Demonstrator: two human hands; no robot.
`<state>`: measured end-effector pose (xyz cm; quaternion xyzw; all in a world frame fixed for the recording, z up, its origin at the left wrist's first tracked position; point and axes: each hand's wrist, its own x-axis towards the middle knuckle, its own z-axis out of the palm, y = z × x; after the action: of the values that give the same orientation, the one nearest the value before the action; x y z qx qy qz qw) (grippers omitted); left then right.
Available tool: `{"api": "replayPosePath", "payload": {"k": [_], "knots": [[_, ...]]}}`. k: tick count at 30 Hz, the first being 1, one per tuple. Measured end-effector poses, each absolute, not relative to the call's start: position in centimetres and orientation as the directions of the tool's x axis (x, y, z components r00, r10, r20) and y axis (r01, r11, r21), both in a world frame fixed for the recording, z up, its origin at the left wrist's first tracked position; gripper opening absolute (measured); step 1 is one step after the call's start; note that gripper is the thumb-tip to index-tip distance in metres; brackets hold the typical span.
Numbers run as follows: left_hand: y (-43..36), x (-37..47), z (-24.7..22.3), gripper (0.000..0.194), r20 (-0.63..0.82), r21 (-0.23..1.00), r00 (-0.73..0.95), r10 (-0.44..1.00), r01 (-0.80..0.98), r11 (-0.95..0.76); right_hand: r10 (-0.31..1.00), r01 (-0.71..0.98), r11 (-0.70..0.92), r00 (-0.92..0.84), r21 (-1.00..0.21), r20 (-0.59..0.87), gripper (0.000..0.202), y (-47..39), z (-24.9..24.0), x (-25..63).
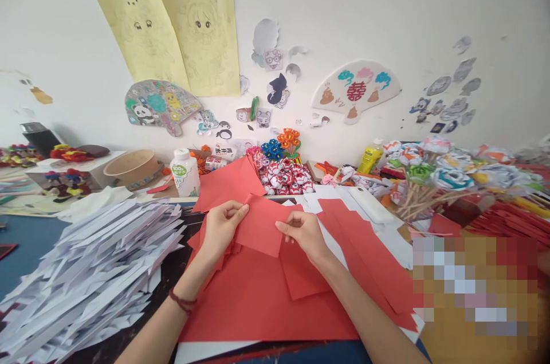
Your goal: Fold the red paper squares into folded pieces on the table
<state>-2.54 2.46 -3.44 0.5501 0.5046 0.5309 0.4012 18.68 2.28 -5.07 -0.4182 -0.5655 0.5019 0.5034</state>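
Note:
A red paper rectangle [263, 226] is held up in the middle by both hands. My left hand [226, 223] pinches its upper left corner between thumb and fingers. On the right edge, my right hand [301, 232] grips the same paper with thumb and fingers closed. Under it lies a large red sheet [258, 301], with a smaller red piece [303, 272] below my right hand. Another red sheet [232, 183] rests behind my left hand. Long red sheets [365, 255] lie to the right of my right hand.
A big pile of white paper strips [98, 272] spreads at the left. Behind stand a white bottle [185, 173], red-and-white folded flowers [287, 176] and a yellow bottle [370, 159]. Paper flowers on sticks [451, 177] fill the right; red strips [511, 226] lie there.

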Motion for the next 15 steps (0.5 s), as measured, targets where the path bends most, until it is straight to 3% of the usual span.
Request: {"api": "replayPosePath", "payload": {"k": [7, 15], "knots": [[2.4, -2.5, -3.1, 0.032, 0.337, 0.92, -0.079, 0.938, 0.238, -0.31, 0.967, 0.028, 0.152, -0.214, -0.988, 0.142, 0.037, 2.2, -5.2, 18.6], [1.9, -2.3, -2.5, 0.032, 0.408, 0.842, -0.124, 0.905, 0.434, -0.32, 0.953, 0.027, 0.145, -0.273, -0.989, 0.132, 0.039, 2.3, -5.4, 18.7]]}}
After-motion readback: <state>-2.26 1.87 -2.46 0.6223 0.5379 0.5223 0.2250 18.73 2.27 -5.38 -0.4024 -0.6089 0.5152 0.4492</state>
